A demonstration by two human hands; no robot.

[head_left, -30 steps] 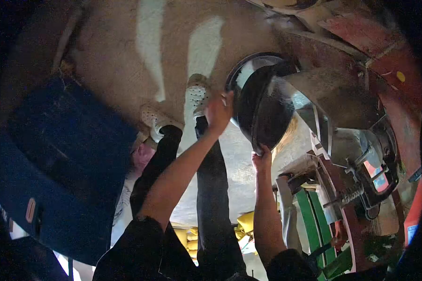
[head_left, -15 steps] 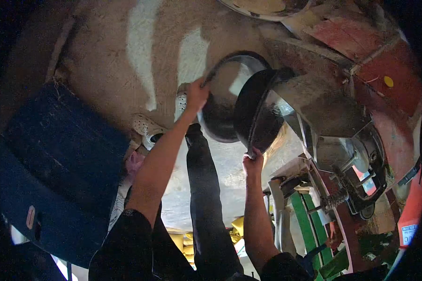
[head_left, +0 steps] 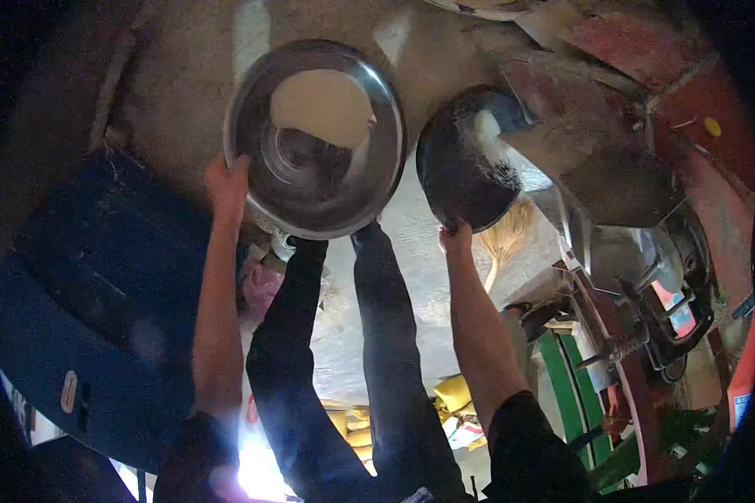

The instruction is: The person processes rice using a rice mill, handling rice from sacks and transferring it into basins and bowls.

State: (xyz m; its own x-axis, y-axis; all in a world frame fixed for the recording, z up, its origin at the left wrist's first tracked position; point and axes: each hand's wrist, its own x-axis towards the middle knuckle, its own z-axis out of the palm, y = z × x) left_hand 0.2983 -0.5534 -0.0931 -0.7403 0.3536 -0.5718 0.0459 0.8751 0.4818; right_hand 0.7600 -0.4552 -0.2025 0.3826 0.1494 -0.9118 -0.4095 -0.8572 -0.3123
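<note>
My left hand (head_left: 228, 186) grips the lower left rim of a wide shiny metal basin (head_left: 335, 180), its round inside facing me. A darker basin (head_left: 461, 159) is held at its lower rim by my right hand (head_left: 455, 238). This dark basin has pale marks inside and its right side is beside a metal chute (head_left: 604, 163). A narrow gap separates the two basins. The fingers of both hands are closed on the rims, partly hidden behind them.
A dark blue box-like object (head_left: 109, 310) stands at the left. On the right is a machine with a spring and shaft (head_left: 612, 348) on a red frame. A straw broom (head_left: 507, 233) lies behind my right hand. Yellow bags (head_left: 453, 392) and a green panel (head_left: 566, 394) show lower down.
My left hand has moved left and down with the shiny basin, which now faces me and is apart from the dark one. My right hand has raised and turned the dark basin slightly.
</note>
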